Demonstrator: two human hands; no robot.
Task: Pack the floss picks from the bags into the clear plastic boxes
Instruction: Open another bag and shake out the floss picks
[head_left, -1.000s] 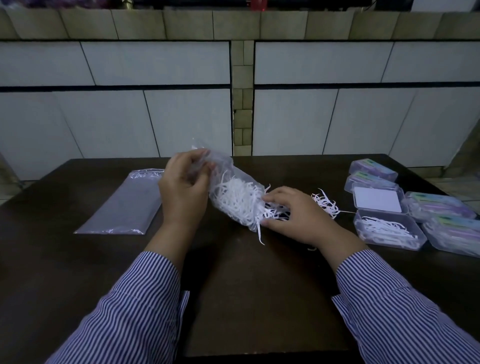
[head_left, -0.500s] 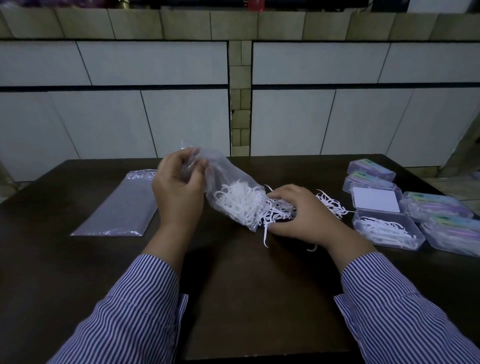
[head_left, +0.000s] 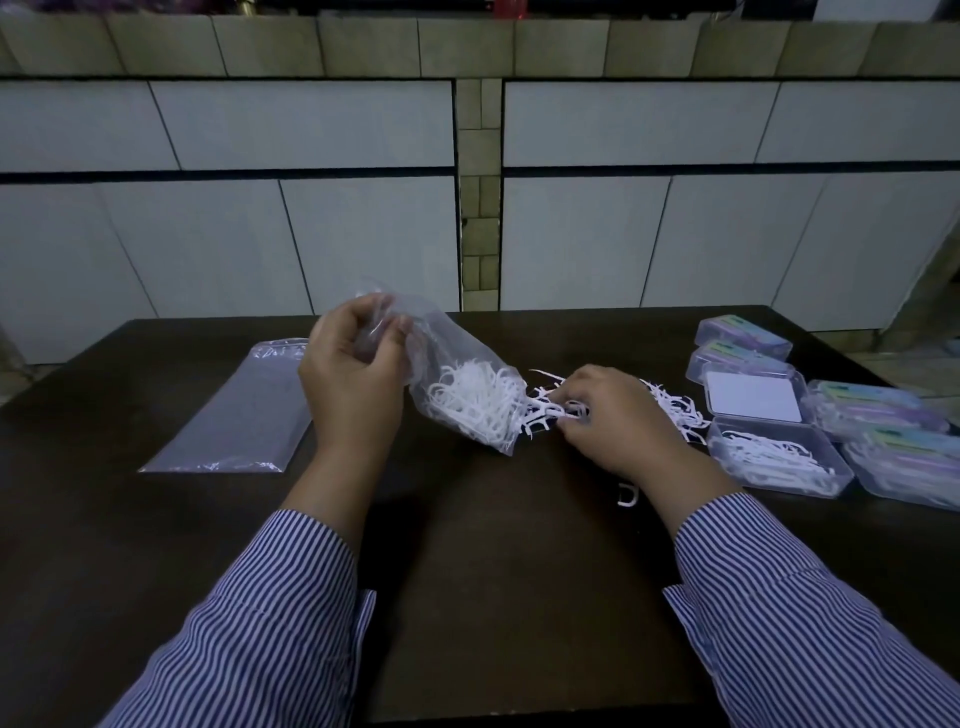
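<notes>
My left hand (head_left: 353, 371) grips the bunched end of a clear plastic bag (head_left: 457, 374), tilted with its mouth down toward the right. White floss picks (head_left: 475, 400) fill the bag's lower part and spill from its mouth. My right hand (head_left: 613, 415) pinches a few picks at the bag's mouth. Behind that hand a loose heap of picks (head_left: 675, 410) lies on the dark table (head_left: 493, 571). An open clear box (head_left: 779, 462) at the right holds several picks, its lid (head_left: 753, 397) folded back.
An empty flat plastic bag (head_left: 239, 415) lies at the left. Several shut, filled boxes (head_left: 883, 410) stand along the right edge around the open one. One stray pick (head_left: 627, 493) lies by my right wrist. A tiled wall rises behind the table.
My left hand has raised the bag's closed end, tipping it more steeply. My right hand stays at the mouth, and more picks have come out onto the table.
</notes>
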